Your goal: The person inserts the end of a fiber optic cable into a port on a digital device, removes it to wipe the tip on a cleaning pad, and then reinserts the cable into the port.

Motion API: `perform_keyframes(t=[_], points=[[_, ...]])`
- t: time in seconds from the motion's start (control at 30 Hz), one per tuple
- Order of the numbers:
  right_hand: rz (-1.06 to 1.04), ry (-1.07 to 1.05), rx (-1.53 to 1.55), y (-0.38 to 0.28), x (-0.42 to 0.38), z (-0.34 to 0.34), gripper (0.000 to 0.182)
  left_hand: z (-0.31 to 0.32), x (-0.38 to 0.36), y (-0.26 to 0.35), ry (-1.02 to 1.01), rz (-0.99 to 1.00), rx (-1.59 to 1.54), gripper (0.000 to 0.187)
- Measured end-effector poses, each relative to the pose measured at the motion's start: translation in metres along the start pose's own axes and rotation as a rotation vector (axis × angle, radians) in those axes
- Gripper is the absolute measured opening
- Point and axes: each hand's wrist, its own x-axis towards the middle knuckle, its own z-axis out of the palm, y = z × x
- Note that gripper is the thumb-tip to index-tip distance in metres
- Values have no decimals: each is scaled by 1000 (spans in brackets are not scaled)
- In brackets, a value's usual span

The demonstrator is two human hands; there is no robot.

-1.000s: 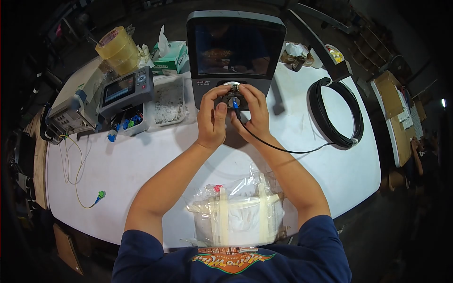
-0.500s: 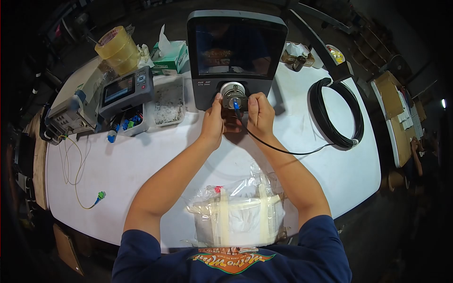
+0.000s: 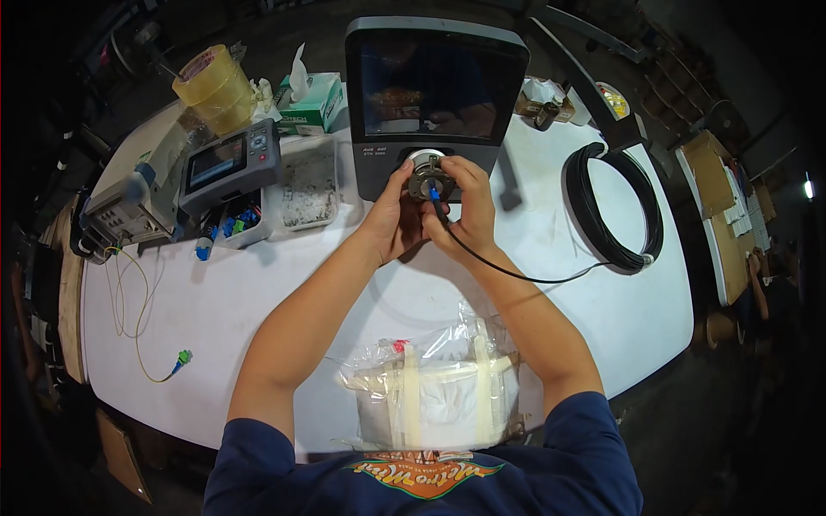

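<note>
My left hand (image 3: 392, 219) grips the left side of the round metal fixture (image 3: 428, 176) on the front of the black screen device (image 3: 434, 86). On its right side, my right hand (image 3: 469, 205) has its thumb and fingers closed around the fixture. A blue connector (image 3: 434, 194) sits at the fixture's front, between my hands. The black cable (image 3: 516, 276) runs from it over my right forearm to the coil (image 3: 575, 198) on the right. The device's screen is dark.
To the left are a grey tester (image 3: 228, 163), a clear tub (image 3: 310, 185), tape rolls (image 3: 215, 90), a tissue box (image 3: 311, 103) and a thin yellow fibre (image 3: 140, 331). A plastic-wrapped package (image 3: 443, 396) lies near my body. Another person's arm (image 3: 759, 288) shows at far right.
My right hand has shifted its grip, its fingers now higher over the fixture and its palm closer to my left hand. The fixture and connector appear slightly turned or shifted.
</note>
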Motion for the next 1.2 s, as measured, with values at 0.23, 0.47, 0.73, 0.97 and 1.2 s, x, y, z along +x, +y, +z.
perform_keyframes(t=[0.23,0.47,0.73,0.97,1.2], points=[[-18,-14,-52,-3,2,-1,69,7,-3,0,61,27,8,67],[0,-10,-49,-4,0,1,68,4,-3,-1,44,31,28,64],[-19,-5,-46,-2,0,2,68,-3,-1,-2,-62,45,6,61],[-7,-11,-36,-4,1,0,68,-4,-2,-1,-82,5,23,64],[-1,-23,-28,-4,1,0,68,8,-3,3,-19,-15,62,73]])
